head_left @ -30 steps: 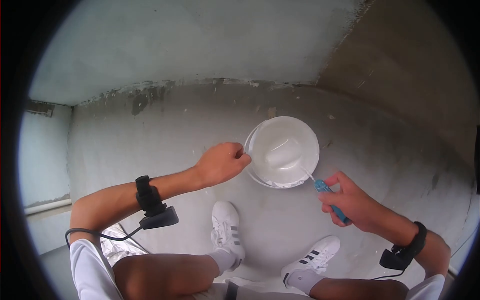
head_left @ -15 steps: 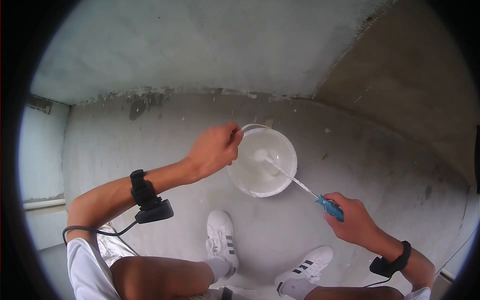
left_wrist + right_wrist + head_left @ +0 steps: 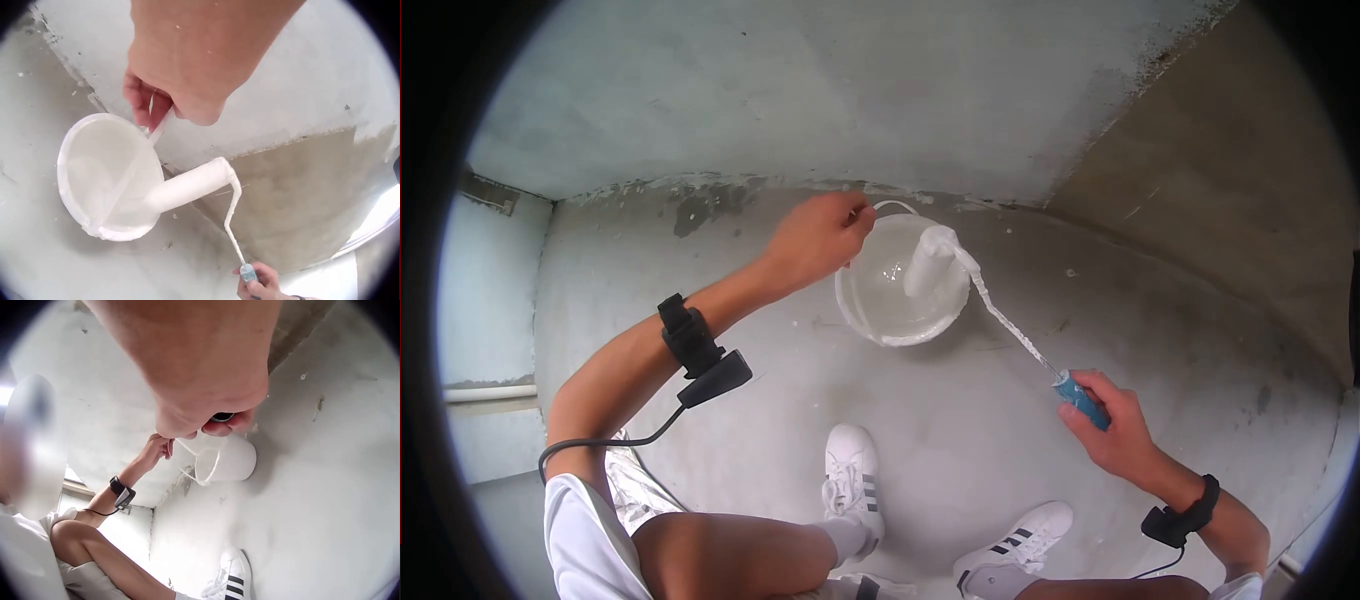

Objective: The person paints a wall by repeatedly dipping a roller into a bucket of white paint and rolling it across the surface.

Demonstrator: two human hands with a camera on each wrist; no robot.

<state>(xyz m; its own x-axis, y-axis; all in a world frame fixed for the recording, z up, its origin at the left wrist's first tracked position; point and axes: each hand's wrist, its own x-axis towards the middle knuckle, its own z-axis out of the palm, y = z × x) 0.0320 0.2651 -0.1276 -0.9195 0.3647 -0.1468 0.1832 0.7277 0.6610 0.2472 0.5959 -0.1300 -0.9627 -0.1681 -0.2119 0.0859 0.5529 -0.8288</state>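
Observation:
My left hand holds the handle of a white bucket, its fingers curled round the strip in the left wrist view. White liquid paint shines inside the bucket. In my right hand is a paint roller, gripped by its blue grip. The roller's bent metal rod is caked in white paint. Its white-coated roller sleeve leans over the bucket, one end low inside and the other up past the rim. In the right wrist view my hand hides most of the roller.
The grey concrete floor has paint spots. A pale wall rises just beyond the bucket, with a brown wall section to the right. My white shoes stand close below. A crumpled silvery sheet lies by my left leg.
The roller sleeve has come up from lying deep in the bucket to leaning out over its rim. My left hand and the bucket have shifted left and away in the head view.

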